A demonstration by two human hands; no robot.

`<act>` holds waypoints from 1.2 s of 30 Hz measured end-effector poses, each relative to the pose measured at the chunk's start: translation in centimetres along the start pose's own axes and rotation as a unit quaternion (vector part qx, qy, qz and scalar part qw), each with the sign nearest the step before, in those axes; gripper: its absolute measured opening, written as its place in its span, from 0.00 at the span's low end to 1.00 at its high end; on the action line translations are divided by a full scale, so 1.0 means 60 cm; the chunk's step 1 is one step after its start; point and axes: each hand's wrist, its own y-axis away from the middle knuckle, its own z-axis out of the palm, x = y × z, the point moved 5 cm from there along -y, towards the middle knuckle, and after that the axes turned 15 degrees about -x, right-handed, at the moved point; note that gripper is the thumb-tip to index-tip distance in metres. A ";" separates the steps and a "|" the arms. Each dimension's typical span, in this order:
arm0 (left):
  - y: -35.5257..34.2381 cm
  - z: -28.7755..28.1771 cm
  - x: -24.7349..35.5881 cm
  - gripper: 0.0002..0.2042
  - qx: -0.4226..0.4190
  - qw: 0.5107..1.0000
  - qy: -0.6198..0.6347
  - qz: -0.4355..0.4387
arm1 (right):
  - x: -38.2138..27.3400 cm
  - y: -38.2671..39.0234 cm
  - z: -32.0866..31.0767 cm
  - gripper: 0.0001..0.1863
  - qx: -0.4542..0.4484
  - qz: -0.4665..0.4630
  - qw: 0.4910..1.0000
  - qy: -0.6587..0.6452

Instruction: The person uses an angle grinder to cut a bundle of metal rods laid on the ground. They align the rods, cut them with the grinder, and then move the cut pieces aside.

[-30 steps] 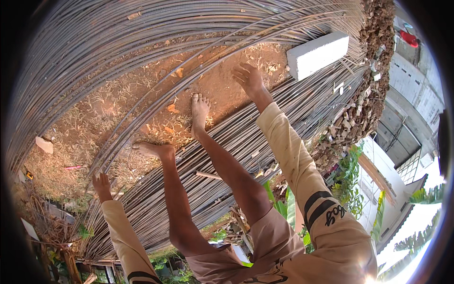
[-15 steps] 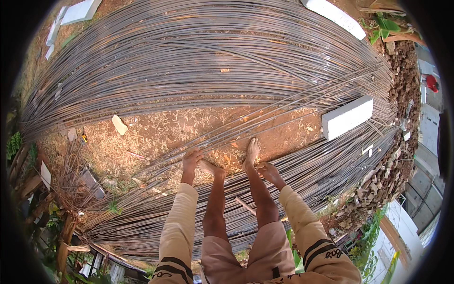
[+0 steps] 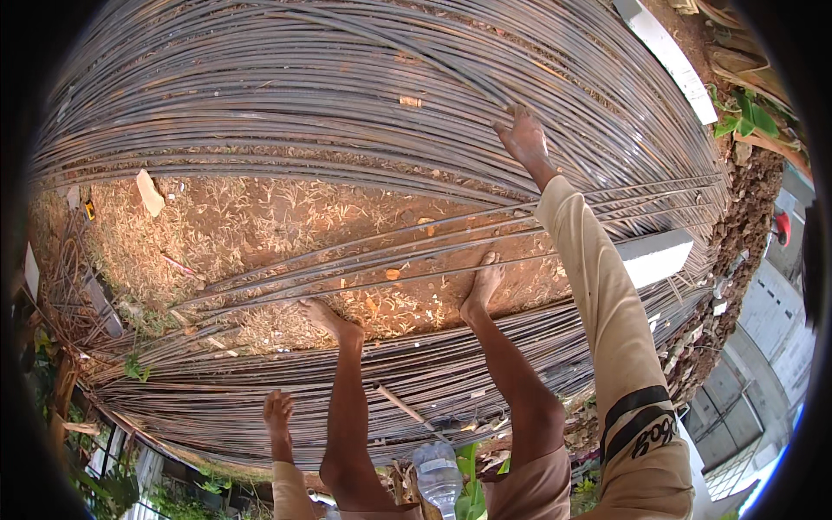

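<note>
My right hand [image 3: 525,140] reaches far out over the wide far bundle of steel reinforcing bars [image 3: 347,121]. Its thumb and fingers are apart, close above the bars or touching them; I cannot tell which. My left hand [image 3: 277,416] hangs beside my left leg, above the near bundle of bars [image 3: 260,390]. Its fingers are loosely bent and apart, with nothing visible in them. A few loose bars [image 3: 390,269] run slantwise between the two bundles, passing by my bare feet and under my right arm.
A white block [image 3: 659,257] lies over the bars at right; another long white block [image 3: 667,56] lies at far right. Broken rubble [image 3: 741,208] lines the right edge. A clear plastic bottle [image 3: 437,475] shows between my legs. Tangled wire [image 3: 65,308] lies at left.
My right hand has left its place by my right foot and stretched forward onto the far bundle. My left hand has drawn back from the loose bars toward me. The view has shifted.
</note>
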 end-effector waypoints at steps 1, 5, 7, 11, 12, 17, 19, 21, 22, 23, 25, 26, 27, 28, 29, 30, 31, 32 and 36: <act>0.004 -0.016 -0.049 0.20 0.039 0.999 0.006 -0.036 | -0.002 -0.038 -0.004 0.37 0.028 -0.009 0.999 0.037; -0.120 0.147 -0.076 0.25 0.092 0.994 0.051 -0.033 | -0.054 -0.147 -0.006 0.40 0.007 -0.026 0.993 0.116; -0.199 0.259 -0.014 0.28 0.103 0.994 0.033 -0.012 | -0.060 -0.166 -0.001 0.37 -0.001 -0.009 0.989 0.146; -0.253 0.404 0.086 0.34 0.174 0.984 -0.033 0.011 | -0.049 -0.184 0.008 0.32 0.015 -0.045 0.982 0.182; -0.251 0.434 0.105 0.35 0.188 0.980 -0.062 0.015 | -0.036 -0.194 0.009 0.31 0.016 -0.038 0.981 0.192; -0.262 0.484 0.201 0.41 0.167 0.985 0.023 -0.033 | -0.002 -0.199 -0.015 0.27 0.020 -0.082 0.965 0.249; -0.313 0.436 0.161 0.39 0.186 0.982 0.002 -0.018 | -0.022 -0.195 -0.007 0.30 0.046 -0.114 0.963 0.240; -0.279 0.467 0.184 0.35 0.226 0.971 -0.074 0.000 | -0.072 -0.163 -0.001 0.33 -0.063 -0.116 0.955 0.267; -0.266 0.459 0.181 0.35 0.243 0.965 -0.100 -0.003 | -0.130 -0.125 0.017 0.34 -0.070 -0.149 0.944 0.286; -0.252 0.453 0.171 0.34 0.250 0.960 -0.129 -0.008 | -0.192 -0.072 0.022 0.35 -0.067 -0.174 0.936 0.298; -0.249 0.457 0.180 0.33 0.229 0.958 -0.172 0.016 | -0.159 -0.042 -0.014 0.36 -0.039 -0.171 0.942 0.285; -0.254 0.458 0.185 0.33 0.214 0.960 -0.180 0.031 | -0.092 -0.058 -0.028 0.37 -0.017 -0.160 0.951 0.266; -0.280 0.439 0.180 0.32 0.201 0.967 -0.151 0.053 | -0.039 -0.075 -0.040 0.38 -0.005 -0.135 0.956 0.260; -0.312 0.426 0.164 0.33 0.196 0.966 -0.157 0.063 | -0.037 -0.089 -0.049 0.39 0.010 -0.125 0.959 0.255; -0.338 0.408 0.144 0.33 0.199 0.964 -0.161 0.072 | -0.060 -0.084 -0.045 0.39 -0.012 -0.110 0.962 0.251; -0.367 0.386 0.067 0.35 0.213 0.956 -0.194 0.055 | -0.117 -0.072 -0.025 0.40 -0.044 -0.119 0.960 0.251; -0.378 0.383 0.058 0.38 0.206 0.945 -0.248 0.048 | -0.124 -0.061 -0.013 0.40 -0.069 -0.096 0.961 0.251; -0.388 0.381 0.044 0.39 0.199 0.951 -0.234 0.038 | -0.141 -0.048 -0.005 0.40 -0.068 -0.106 0.962 0.242; -0.387 0.391 0.088 0.43 0.153 0.977 -0.137 0.064 | -0.111 -0.007 0.018 0.40 -0.063 -0.082 0.966 0.239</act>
